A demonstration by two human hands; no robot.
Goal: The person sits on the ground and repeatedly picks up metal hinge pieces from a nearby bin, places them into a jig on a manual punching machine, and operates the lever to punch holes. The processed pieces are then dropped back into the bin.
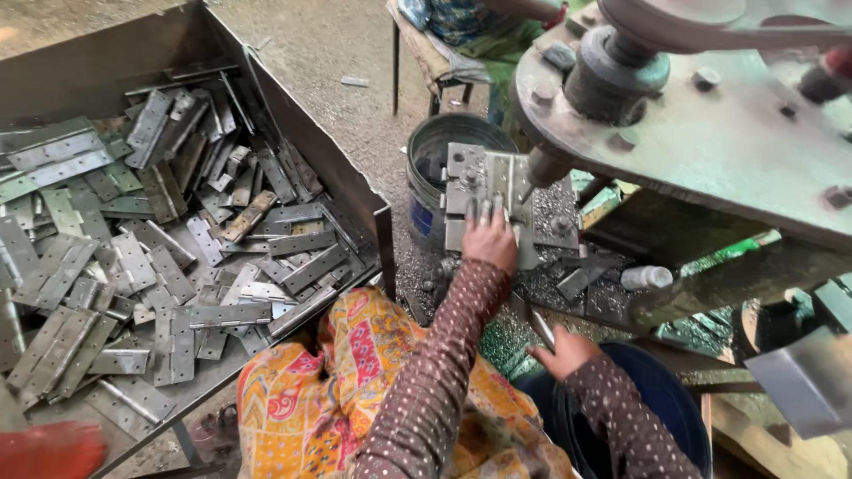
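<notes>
Steel hinges point(160, 257) fill the bin point(293, 115) beside left hand point(490, 238).

A grey steel hinge point(486, 191) lay open and flat just beneath the drill bit point(529, 189), leaves spread.

I look down on a dark machine surface point(612, 302) strewn with metal shavings point(497, 333). A steel hinge point(486, 191) lies flat on it under the drill tip. At four o'clock from the hinge rest a small flat metal plate point(581, 281) and a white cylinder point(648, 278) on its side. At nine o'clock, on the dusty floor point(355, 106), stands a large open metal tray point(293, 115) heaped with hinges point(142, 266). Between tray and surface stands a round metal bucket point(426, 191).
</notes>
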